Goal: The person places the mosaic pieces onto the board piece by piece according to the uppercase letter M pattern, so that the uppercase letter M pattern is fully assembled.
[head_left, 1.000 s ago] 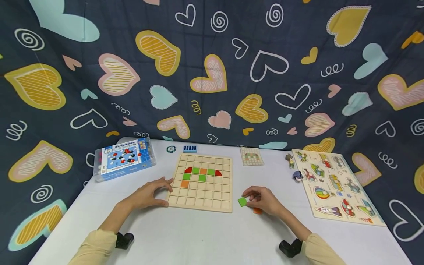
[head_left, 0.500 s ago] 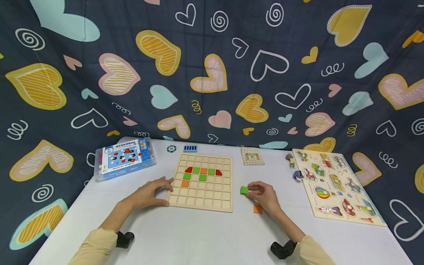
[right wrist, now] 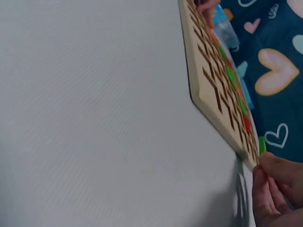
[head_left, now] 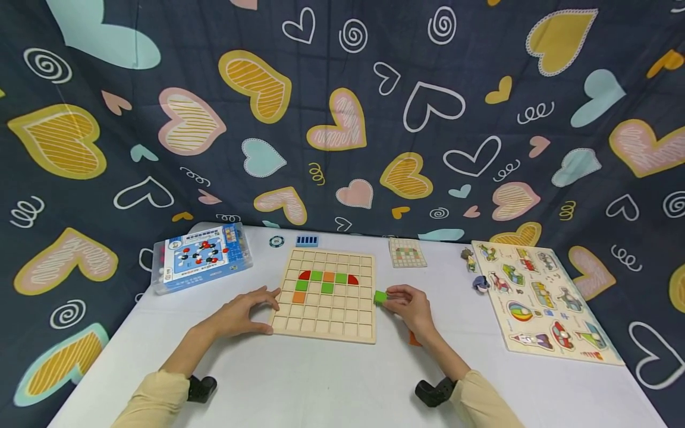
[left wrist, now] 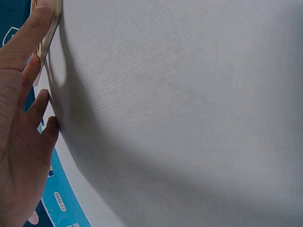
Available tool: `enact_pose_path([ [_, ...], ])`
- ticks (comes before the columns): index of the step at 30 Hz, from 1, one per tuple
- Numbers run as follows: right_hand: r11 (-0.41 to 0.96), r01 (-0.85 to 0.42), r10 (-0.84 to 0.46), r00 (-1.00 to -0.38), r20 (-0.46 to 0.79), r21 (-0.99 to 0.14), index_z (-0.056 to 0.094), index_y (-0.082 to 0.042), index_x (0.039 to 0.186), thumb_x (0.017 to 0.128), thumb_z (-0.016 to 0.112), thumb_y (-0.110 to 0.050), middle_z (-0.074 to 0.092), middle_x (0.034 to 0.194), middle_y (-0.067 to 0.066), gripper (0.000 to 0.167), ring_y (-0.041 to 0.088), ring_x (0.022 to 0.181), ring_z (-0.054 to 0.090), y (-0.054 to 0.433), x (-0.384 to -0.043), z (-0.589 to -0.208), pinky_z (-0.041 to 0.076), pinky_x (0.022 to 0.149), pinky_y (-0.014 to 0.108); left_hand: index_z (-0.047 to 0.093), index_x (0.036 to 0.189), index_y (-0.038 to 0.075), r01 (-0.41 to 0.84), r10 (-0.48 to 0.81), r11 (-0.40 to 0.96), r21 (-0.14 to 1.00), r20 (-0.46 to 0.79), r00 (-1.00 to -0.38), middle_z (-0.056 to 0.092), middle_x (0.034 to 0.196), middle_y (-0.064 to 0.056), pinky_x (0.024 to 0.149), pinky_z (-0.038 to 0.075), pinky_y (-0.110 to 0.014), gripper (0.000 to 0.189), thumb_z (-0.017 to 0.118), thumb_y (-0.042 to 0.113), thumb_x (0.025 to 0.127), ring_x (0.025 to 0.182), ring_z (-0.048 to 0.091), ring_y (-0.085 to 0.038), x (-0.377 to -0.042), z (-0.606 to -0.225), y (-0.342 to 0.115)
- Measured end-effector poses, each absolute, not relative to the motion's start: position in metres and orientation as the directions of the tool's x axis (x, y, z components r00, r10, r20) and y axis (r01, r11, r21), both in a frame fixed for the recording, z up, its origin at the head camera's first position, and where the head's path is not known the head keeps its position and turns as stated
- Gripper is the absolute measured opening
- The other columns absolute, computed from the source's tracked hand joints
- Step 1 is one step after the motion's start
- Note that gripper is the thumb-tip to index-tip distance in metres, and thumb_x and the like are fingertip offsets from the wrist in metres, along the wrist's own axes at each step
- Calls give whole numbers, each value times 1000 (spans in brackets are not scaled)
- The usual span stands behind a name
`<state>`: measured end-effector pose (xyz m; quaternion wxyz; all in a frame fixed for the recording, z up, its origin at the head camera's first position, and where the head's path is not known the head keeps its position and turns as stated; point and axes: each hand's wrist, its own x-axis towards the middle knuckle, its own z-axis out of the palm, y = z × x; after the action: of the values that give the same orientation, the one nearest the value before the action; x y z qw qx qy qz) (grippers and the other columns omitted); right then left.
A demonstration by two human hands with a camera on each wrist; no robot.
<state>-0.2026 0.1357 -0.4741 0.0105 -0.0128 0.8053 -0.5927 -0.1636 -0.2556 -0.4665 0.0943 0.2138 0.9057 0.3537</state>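
Note:
A wooden grid board [head_left: 342, 312] lies on the white table, with red, green and orange tiles set in some of its squares. At the board's left edge, my left hand [head_left: 241, 313] rests with thumb and fingers spread, touching the rim; the left wrist view shows its fingers [left wrist: 34, 71] extended. Just off the board's right edge, my right hand [head_left: 411, 306] pinches a green square tile [head_left: 380, 296] between thumb and fingertips. The same green tile [right wrist: 262, 144] shows beside the board's rim in the right wrist view. An orange tile [head_left: 414, 339] lies partly hidden under my right forearm.
A pattern card [head_left: 408, 252] lies behind the board to the right. A wooden picture puzzle [head_left: 540, 303] with small figures [head_left: 480, 284] beside it is at the far right. At the back left stand a plastic box [head_left: 200, 257], a round chip [head_left: 276, 241] and a blue block [head_left: 307, 241].
My right hand has moved forward and left with the green tile, from beside the orange tile to the board's right edge. My left hand has stayed in place.

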Motion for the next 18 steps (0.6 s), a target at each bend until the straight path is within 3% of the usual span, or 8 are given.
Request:
enact_pose_path([
  [18, 463, -129, -58, -992, 116, -877, 69, 3, 92, 71, 78, 9, 72, 89, 14, 24, 20, 72, 69, 97, -221, -473, 56, 60, 23, 63, 105, 23, 335, 453, 666, 666, -5, -891, 44, 146, -13, 108, 22, -65, 37, 82, 29, 74, 138, 26, -47, -163, -467, -255],
])
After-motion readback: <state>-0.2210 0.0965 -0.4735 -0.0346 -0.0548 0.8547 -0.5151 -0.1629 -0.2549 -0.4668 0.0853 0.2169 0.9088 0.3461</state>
